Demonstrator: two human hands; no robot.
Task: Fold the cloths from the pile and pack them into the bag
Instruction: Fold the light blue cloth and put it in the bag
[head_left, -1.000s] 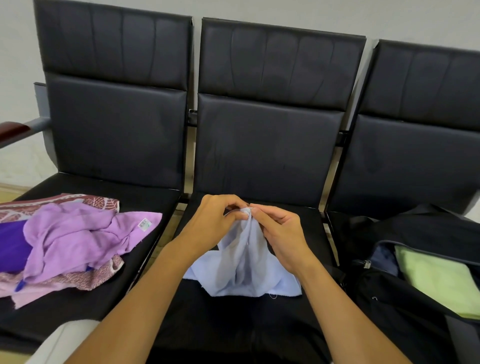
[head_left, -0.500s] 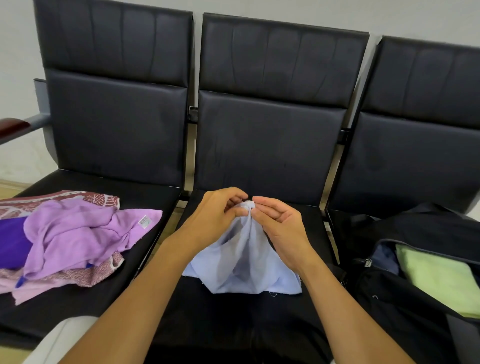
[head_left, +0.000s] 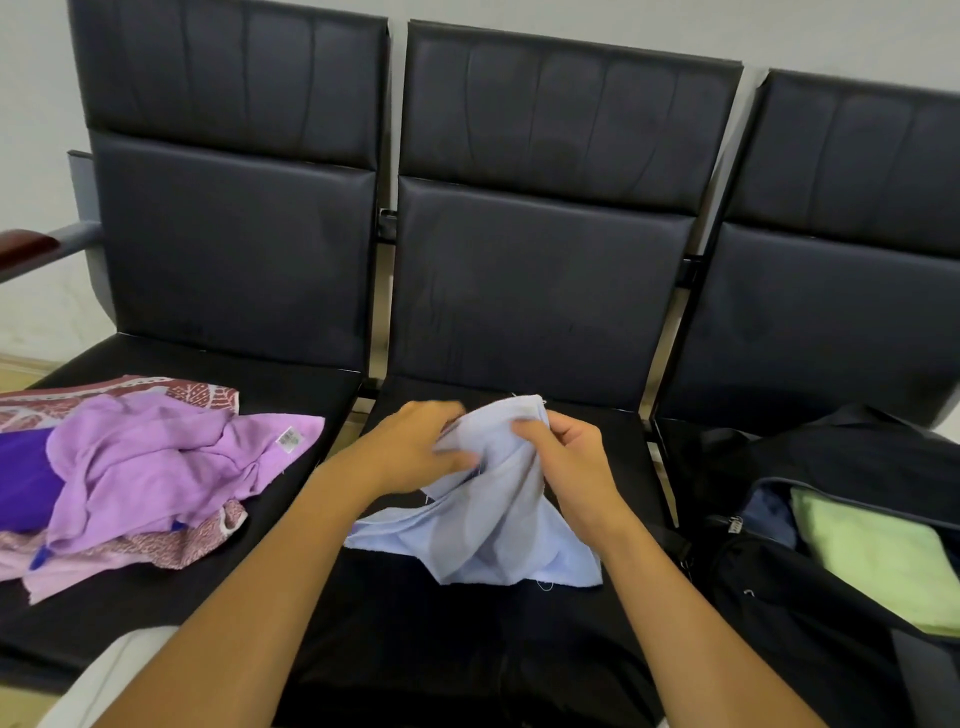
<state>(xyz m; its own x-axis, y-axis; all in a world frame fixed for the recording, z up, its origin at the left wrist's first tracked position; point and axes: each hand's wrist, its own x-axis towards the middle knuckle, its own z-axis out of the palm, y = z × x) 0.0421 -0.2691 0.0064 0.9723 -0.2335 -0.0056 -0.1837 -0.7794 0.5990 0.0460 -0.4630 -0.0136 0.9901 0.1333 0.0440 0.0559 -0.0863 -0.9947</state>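
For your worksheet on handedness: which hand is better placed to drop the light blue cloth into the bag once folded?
Probably the right hand: it grips the light blue cloth on the side nearest the open black bag.

Head view, downward, close over seats (head_left: 519, 649)

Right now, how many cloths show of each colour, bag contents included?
Light blue cloth, gripped by left hand and right hand: 1
Lilac cloth: 1
Dark purple cloth: 1
Red patterned cloth: 1
Green cloth in bag: 1
Total: 5
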